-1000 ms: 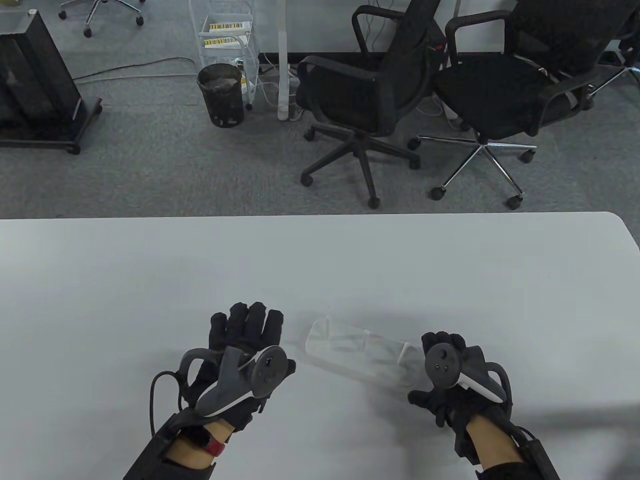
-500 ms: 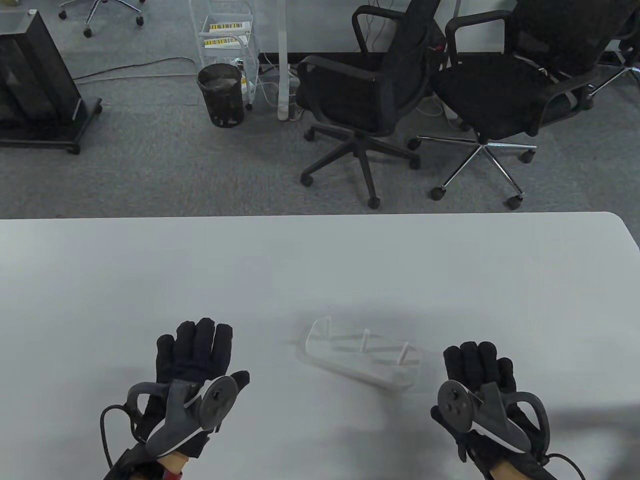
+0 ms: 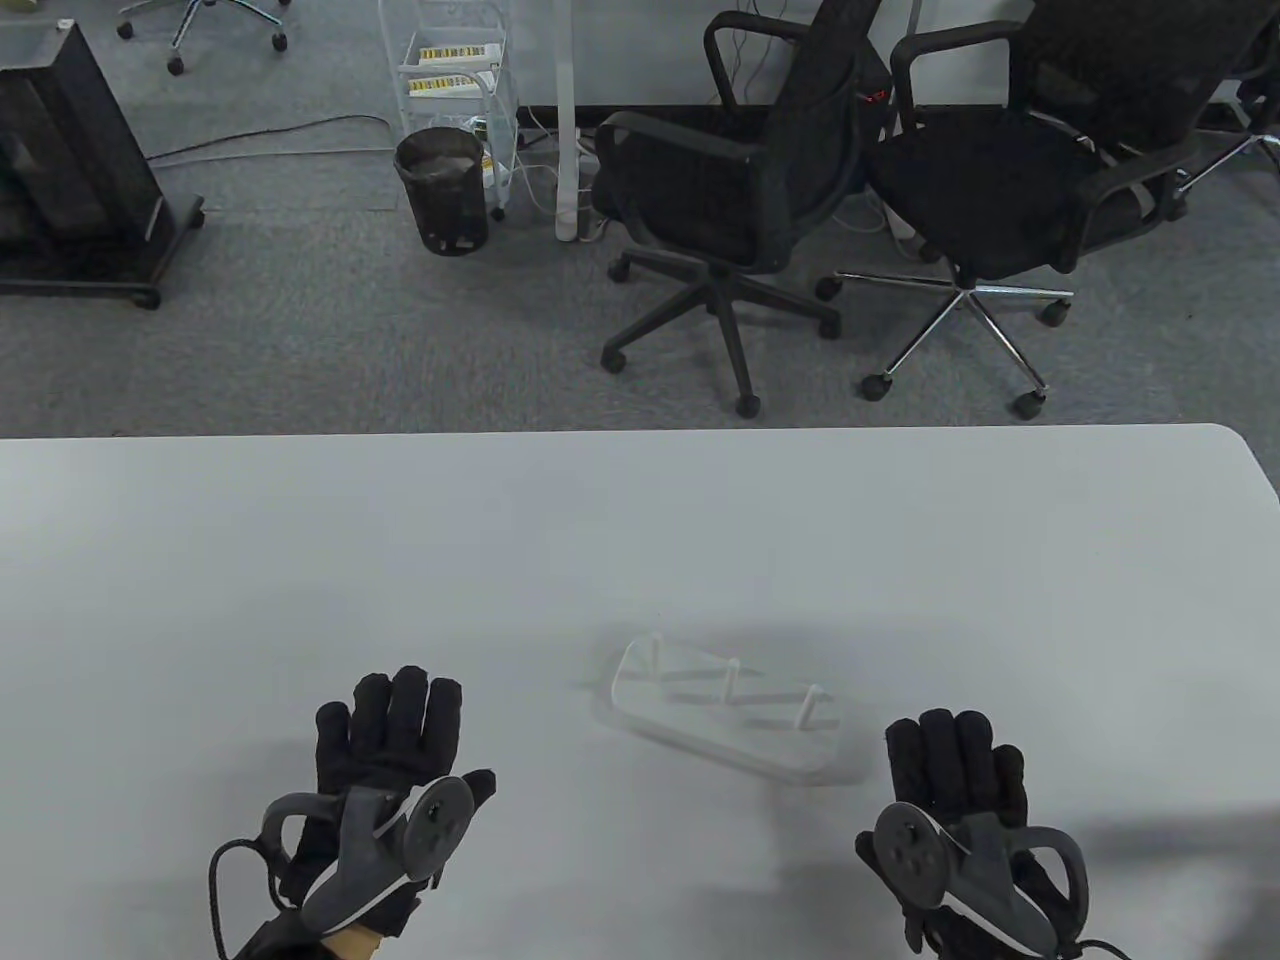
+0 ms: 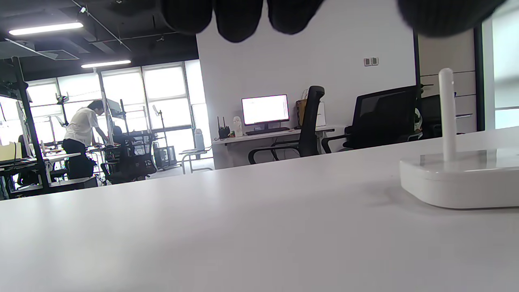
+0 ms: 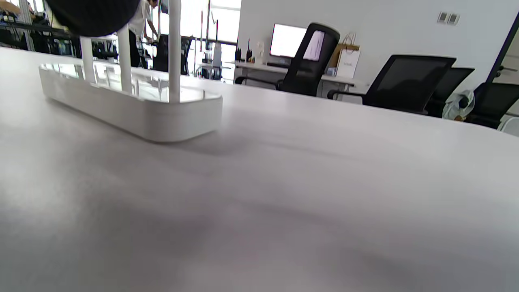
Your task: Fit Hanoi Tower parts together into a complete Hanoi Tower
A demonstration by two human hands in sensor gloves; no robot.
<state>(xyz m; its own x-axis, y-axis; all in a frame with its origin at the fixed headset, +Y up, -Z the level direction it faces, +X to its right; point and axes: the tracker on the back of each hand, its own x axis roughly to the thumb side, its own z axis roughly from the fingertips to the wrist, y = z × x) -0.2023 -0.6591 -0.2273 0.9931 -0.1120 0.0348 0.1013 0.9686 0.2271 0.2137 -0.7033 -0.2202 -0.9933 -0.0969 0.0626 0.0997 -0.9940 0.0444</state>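
A white Hanoi Tower base (image 3: 720, 735) with three upright pegs lies on the white table (image 3: 640, 540), angled, between my hands. No rings show on its pegs. It also shows at the right in the left wrist view (image 4: 458, 182) and at the upper left in the right wrist view (image 5: 134, 105). My left hand (image 3: 390, 730) lies flat on the table to the base's left, fingers stretched out, holding nothing. My right hand (image 3: 955, 755) lies flat to the base's right, fingers out, holding nothing.
The table's far edge (image 3: 640, 432) runs across mid-frame, with its rounded corner at the right. Beyond it stand two black office chairs (image 3: 760, 200), a black bin (image 3: 442, 190) and a wire cart (image 3: 455, 70) on grey carpet.
Both hands drew back from the base, outward and toward me, and came to lie flat. The right hand's fingers went from curled to stretched out. The base stayed put.
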